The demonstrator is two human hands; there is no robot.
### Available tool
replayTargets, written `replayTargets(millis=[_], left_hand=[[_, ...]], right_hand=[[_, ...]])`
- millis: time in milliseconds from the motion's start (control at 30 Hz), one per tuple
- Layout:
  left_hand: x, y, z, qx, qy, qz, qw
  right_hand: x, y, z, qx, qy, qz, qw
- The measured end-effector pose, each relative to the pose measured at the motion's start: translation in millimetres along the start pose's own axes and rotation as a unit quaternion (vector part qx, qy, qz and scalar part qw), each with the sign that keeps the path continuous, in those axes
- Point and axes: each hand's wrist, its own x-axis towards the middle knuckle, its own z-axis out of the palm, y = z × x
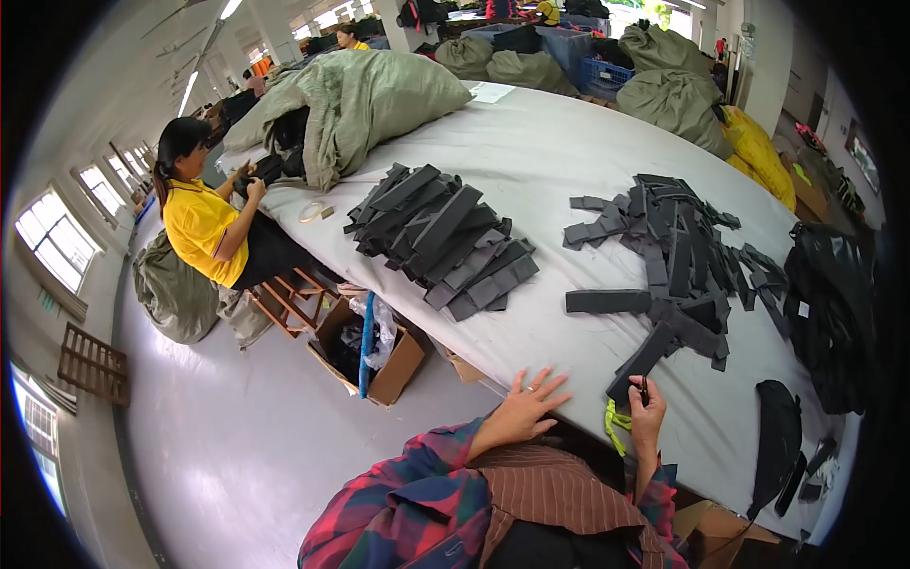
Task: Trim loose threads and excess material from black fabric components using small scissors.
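My left hand (527, 410) lies flat on the white-covered table (559, 341) near its front edge, fingers spread and nothing in them. My right hand (647, 417) is closed around a small, slim dark tool (645, 387), its kind mostly hidden by the fingers. A neon yellow-green cord (616, 425) hangs beside that hand. Just beyond it lies the near end of a dark grey fabric strip (639, 364). This strip reaches back into a loose, jumbled heap of similar strips (681, 247). Left of that heap, more strips form a stacked pile (441, 232).
A co-worker in a yellow shirt (204, 232) handles black pieces by a large green sack (379, 104) at the far left. Black fabric (834, 313) and a black curved piece (777, 441) lie on the right. An open carton (393, 370) stands below the table's left edge.
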Motion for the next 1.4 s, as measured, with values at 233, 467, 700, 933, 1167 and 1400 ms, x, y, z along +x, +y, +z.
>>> replayTargets(millis=[233,467,700,933,1167,1400], left_hand=[[37,27,-167,-0.445,0.097,0.063,0.888],[-15,159,-250,-0.661,0.3,0.106,0.68],[3,157,-268,-0.769,0.234,0.24,0.545],[7,206,-273,-0.792,0.331,0.17,0.484],[13,187,-263,-0.741,0.232,0.247,0.58],[59,181,-249,-0.692,0.31,0.286,0.585]], right_hand=[[-3,7,-6,-0.064,0.019,-0.004,0.998],[-1,5,-7,-0.067,0.033,0.01,0.997],[-2,4,-4,-0.074,0.025,0.003,0.997],[-1,3,-2,-0.077,0.031,-0.011,0.997],[0,-6,-1,-0.105,0.021,-0.022,0.994],[-6,-16,-6,-0.119,0.02,-0.004,0.993]])
